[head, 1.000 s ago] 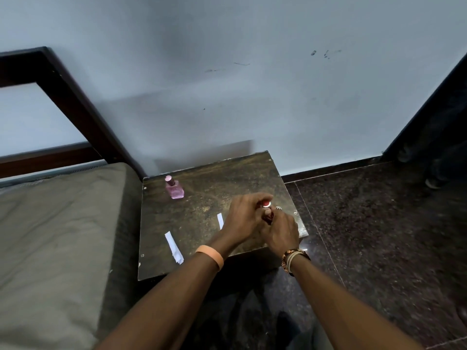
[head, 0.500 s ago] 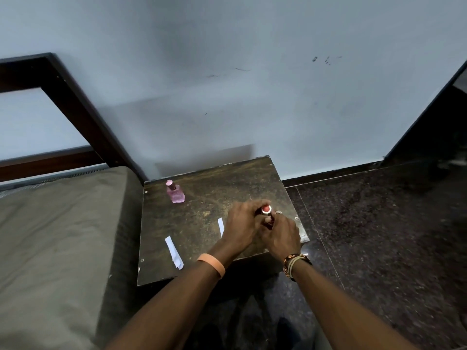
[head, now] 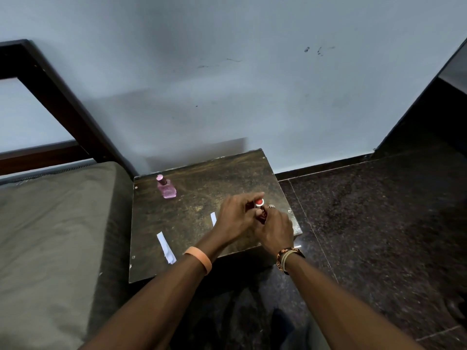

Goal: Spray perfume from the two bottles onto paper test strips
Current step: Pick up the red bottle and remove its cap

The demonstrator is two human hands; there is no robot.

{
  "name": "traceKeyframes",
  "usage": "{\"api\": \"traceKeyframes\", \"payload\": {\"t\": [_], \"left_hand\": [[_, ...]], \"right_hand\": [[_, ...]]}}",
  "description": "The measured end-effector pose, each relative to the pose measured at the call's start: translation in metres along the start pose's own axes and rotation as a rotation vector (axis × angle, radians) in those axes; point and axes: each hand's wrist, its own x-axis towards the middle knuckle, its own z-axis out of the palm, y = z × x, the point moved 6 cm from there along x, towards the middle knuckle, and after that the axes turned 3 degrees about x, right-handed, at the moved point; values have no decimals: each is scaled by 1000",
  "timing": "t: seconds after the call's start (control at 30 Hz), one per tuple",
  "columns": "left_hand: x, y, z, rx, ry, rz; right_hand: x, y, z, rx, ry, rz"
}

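Note:
A small dark red perfume bottle (head: 261, 213) with a red-topped cap sits between both hands over the right part of the dark table (head: 202, 178). My left hand (head: 237, 218) curls its fingers round the cap end. My right hand (head: 275, 228) grips the bottle's body from below. A pink perfume bottle (head: 166, 187) stands capped at the table's back left. One white paper strip (head: 166, 247) lies near the front left. A second strip (head: 213, 219) shows partly, beside my left hand.
A bed with a grey-brown mattress (head: 50, 236) and a dark wooden frame (head: 63, 102) borders the table's left side. The pale wall stands just behind the table. Dark polished floor (head: 379, 223) spreads to the right, with a dark door or cabinet (head: 442, 109) at far right.
Both hands stay closed round the red bottle at the same spot on the table. The view has drifted slightly; nothing on the table has moved.

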Motion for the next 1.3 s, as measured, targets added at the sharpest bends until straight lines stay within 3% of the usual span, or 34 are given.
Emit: {"api": "traceKeyframes", "payload": {"t": [0.4,0.53,0.67,0.9,1.03,1.2,1.3], "left_hand": [[-1,3,-5,20,41,58],[-7,-7,-5,-65,131,-45],[-5,-7,5,44,-29,7],[-4,-2,-1,25,109,-14],[-3,-3,7,27,-3,-4],[-2,2,0,42,90,27],[0,3,4,80,14,39]], "right_hand": [[1,1,1,3,-9,38],[1,-2,-2,-5,-4,30],[0,-1,0,-30,10,-7],[2,1,-1,-28,0,16],[1,0,-1,-32,6,-10],[3,1,-1,-28,-19,16],[3,1,-1,-36,-7,-6]]}}
